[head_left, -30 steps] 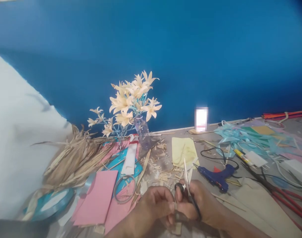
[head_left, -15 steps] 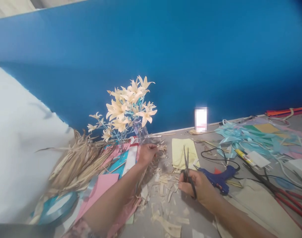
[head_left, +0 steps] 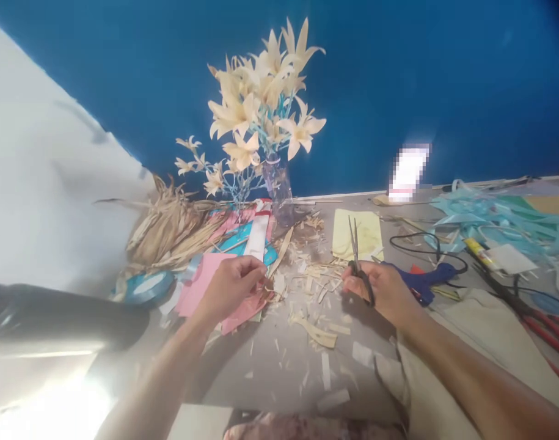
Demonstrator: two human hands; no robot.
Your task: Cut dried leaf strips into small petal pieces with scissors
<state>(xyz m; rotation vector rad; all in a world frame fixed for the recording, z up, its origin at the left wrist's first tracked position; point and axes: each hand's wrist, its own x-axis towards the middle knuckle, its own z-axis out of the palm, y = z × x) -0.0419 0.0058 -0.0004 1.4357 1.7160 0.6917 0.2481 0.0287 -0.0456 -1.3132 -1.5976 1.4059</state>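
Observation:
My left hand (head_left: 239, 282) is closed in a pinch over the pink paper (head_left: 199, 282). From its fingertips a narrow, pointed strip of dry husk (head_left: 281, 249) slants up and away. My right hand (head_left: 380, 287) grips scissors (head_left: 359, 263) by their black handles, blades pointing up and slightly apart, short of the yellow cloth-like sheet (head_left: 352, 229). Between the hands lie many pale husk scraps (head_left: 313, 278). Behind them a clear plastic bottle (head_left: 281, 195) holds cream husk flowers (head_left: 261, 98) on light-blue stems.
A bundle of dry husks (head_left: 157, 226) and a roll of blue ribbon (head_left: 148, 287) lie at left. Right of the scissors are a blue glue gun (head_left: 428, 281), light-blue ribbons (head_left: 481, 211) and red-handled pliers or cutters (head_left: 547, 333). A blue wall (head_left: 375, 79) stands behind.
My left hand has come back from beside the bottle toward me, with the husk strip at its fingertips. My right hand keeps the scissors. The view has tilted down.

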